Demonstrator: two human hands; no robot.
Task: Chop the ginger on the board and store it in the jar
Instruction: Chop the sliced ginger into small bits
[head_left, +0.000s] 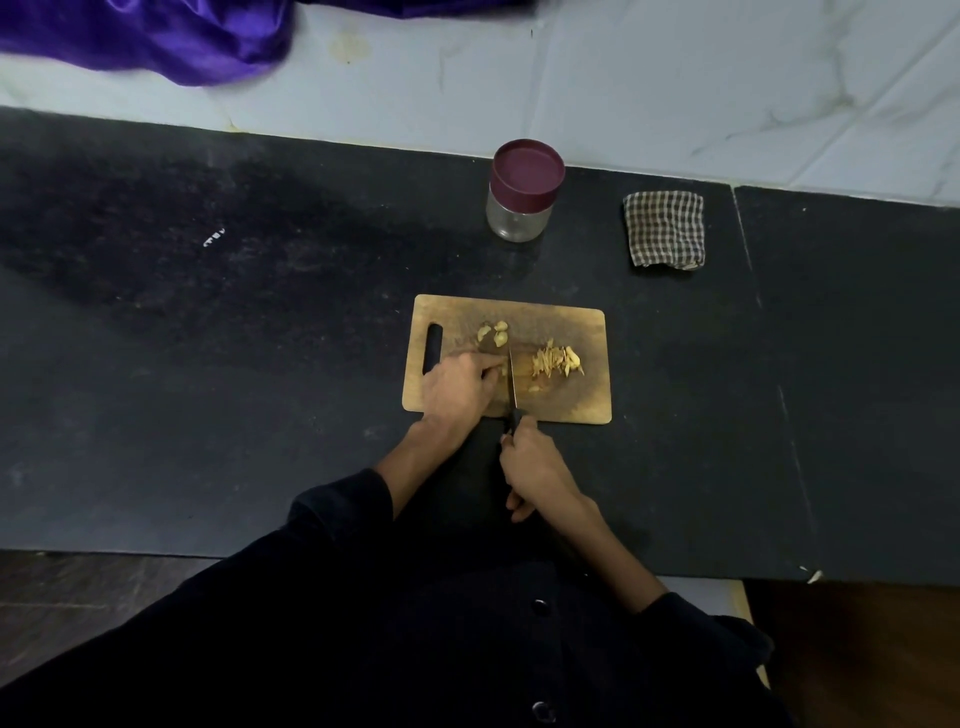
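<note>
On the wooden board (571, 400) near the counter's (208, 415) front edge, the left hand (457, 387) pinches a ginger piece (502, 369) beside the knife (511, 379) gripped by the right hand (535, 467), cut ginger (556, 359) lies right of the blade, and the closed jar (524, 192) stands by the back edge.

Black stone counter (208, 364) running across the view, dusty grey smears showing on its left part, a seam (748, 249) cutting through it at right. Pale marble-look tiled wall (675, 78) sitting behind it, faint yellowish stain near top. Purple shiny cloth (156, 36) hanging into upper left. Checked folded cloth (665, 228) lying on counter at right. Dark floor (78, 597) showing below counter edge. Lighting dim.
</note>
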